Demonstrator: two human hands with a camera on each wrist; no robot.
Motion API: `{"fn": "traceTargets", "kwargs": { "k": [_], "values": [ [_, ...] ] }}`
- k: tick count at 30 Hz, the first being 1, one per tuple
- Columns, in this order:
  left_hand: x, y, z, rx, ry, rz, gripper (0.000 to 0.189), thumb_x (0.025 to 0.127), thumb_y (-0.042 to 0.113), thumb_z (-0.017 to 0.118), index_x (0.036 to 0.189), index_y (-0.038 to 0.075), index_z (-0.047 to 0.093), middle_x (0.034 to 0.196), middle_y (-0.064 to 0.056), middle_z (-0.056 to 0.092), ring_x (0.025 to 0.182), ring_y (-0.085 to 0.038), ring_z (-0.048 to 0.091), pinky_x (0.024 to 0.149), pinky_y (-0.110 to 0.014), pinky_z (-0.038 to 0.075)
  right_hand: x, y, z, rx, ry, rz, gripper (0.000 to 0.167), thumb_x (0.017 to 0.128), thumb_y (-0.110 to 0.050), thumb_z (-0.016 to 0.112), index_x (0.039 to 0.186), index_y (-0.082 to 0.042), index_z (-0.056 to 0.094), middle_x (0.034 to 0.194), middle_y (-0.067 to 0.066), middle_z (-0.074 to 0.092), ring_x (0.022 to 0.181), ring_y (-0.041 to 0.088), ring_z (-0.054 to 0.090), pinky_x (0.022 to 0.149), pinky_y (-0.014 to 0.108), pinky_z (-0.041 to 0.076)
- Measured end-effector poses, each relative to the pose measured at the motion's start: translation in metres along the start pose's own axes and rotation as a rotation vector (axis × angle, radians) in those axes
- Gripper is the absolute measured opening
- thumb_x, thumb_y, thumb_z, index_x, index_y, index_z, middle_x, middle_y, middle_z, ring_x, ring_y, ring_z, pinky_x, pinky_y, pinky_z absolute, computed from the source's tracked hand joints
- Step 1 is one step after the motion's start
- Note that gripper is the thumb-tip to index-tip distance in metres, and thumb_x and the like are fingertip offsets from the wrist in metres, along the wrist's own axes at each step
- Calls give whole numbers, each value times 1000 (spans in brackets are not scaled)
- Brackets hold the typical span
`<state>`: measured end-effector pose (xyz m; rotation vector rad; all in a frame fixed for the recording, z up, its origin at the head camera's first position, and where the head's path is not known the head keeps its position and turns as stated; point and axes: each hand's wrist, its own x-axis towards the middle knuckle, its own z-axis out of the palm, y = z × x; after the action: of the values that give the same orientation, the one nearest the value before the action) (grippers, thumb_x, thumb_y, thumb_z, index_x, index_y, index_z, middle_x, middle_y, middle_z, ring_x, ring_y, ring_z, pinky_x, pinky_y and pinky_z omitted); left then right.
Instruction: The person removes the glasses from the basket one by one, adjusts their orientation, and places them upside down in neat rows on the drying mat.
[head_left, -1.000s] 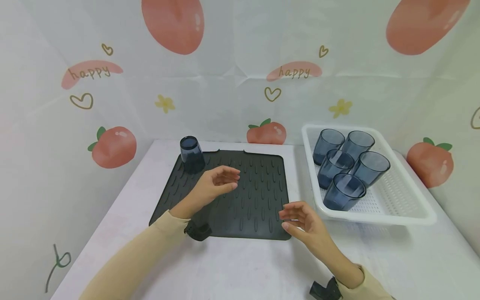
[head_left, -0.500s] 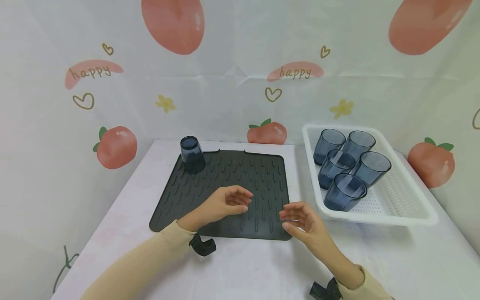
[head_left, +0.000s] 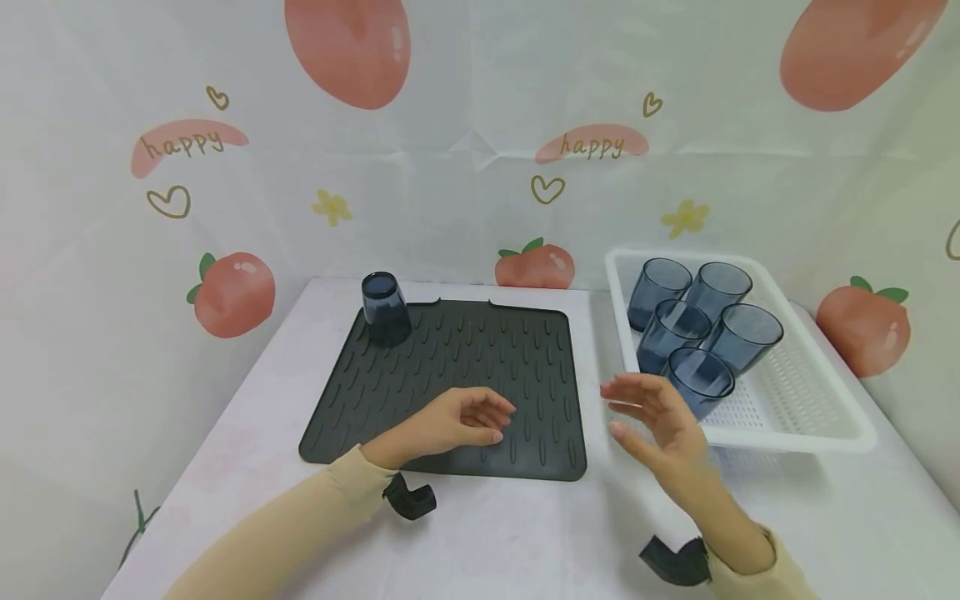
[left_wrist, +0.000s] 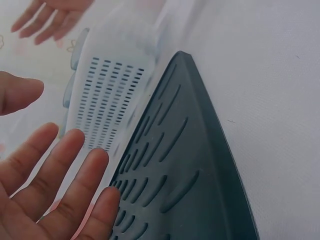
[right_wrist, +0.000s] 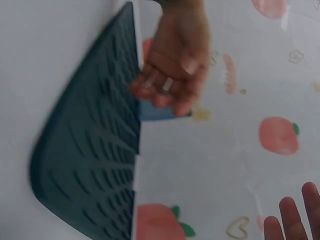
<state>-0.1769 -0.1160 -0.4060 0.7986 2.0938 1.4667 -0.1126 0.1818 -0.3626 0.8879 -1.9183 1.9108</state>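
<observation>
My left hand (head_left: 457, 423) hovers over the front part of a dark ridged drying mat (head_left: 450, 358), fingers loosely bent and holding nothing. In the left wrist view the fingers (left_wrist: 75, 185) of that hand spread beside the mat. One blue-tinted glass (head_left: 386, 312) stands upside down on the mat's back left corner. My right hand (head_left: 663, 429) is raised by the near left corner of a white plastic basket (head_left: 817, 408), also with nothing in it. It overlaps the nearest blue glass (head_left: 701, 373) in the head view. Several such glasses lean together inside the basket, rims up.
A white-covered table (head_left: 510, 533) bears the mat and the basket, with a narrow strip between the two. Behind stands a white backdrop (head_left: 465, 217) printed with peaches, flowers and hearts. Black wrist camera mounts (head_left: 408, 497) hang below both forearms.
My left hand has come away from the inverted glass toward the mat's front and right. My right hand has risen and shifted right, to the basket's edge. The glasses have stayed put.
</observation>
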Motion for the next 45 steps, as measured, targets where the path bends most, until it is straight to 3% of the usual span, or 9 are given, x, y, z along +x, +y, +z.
{"fn": "traceTargets", "kwargs": {
  "k": [7,12,14,19,23,26,30,37,45],
  "values": [
    [0,-1,2,4,-14,-7,37,91,8,67,126,1,58,118,-17,64,104,-17,64,87,-25,53,15,-12,-32,-20,91,-95,62,79,26,57,136,17,36,130,9,59,122,16,55,103,20,43],
    [0,-1,2,5,-10,-1,37,90,8,67,125,0,58,118,-19,64,105,-22,64,87,-24,53,21,-13,-52,-74,182,-91,72,78,27,57,144,6,35,138,8,52,129,16,48,107,18,37],
    [1,-2,2,1,-9,1,37,90,8,67,125,-1,58,118,-20,64,106,-25,64,87,-23,53,22,-10,-60,-112,226,-65,77,76,28,56,145,2,34,141,7,49,132,15,44,107,17,35],
    [2,-3,1,2,-10,16,38,91,9,67,126,-2,57,118,-21,63,105,-25,64,87,-24,53,20,-6,-78,-445,306,129,93,75,22,65,152,-13,26,149,1,39,137,7,36,107,10,31],
    [2,-4,0,9,-6,20,37,91,10,67,126,-1,58,118,-20,64,102,-16,65,87,-24,54,16,-1,-90,-617,274,316,99,81,2,74,156,-23,13,158,7,25,144,10,26,112,10,23],
    [2,-4,-1,6,-4,15,38,91,10,67,126,-1,58,119,-19,64,102,-14,64,87,-25,54,14,2,-98,-648,221,430,102,84,-14,76,157,-24,4,162,11,15,148,25,17,120,33,18],
    [2,0,0,10,-1,8,38,91,12,68,126,0,58,119,-19,64,105,-16,64,88,-25,53,15,5,-104,-636,144,526,107,85,-22,75,156,-16,-4,161,19,10,145,43,13,112,63,17],
    [1,3,0,7,-2,12,39,91,13,68,126,-1,58,120,-21,63,105,-17,64,89,-25,53,18,8,-108,-651,38,648,113,84,-30,76,155,-10,-9,158,29,10,138,57,19,99,73,27],
    [1,6,0,-11,0,10,39,91,11,68,126,-2,58,119,-21,63,102,-15,65,87,-24,54,22,8,-108,-757,-39,688,107,83,-37,76,154,1,5,148,37,29,128,63,29,96,72,32]
  ]
}}
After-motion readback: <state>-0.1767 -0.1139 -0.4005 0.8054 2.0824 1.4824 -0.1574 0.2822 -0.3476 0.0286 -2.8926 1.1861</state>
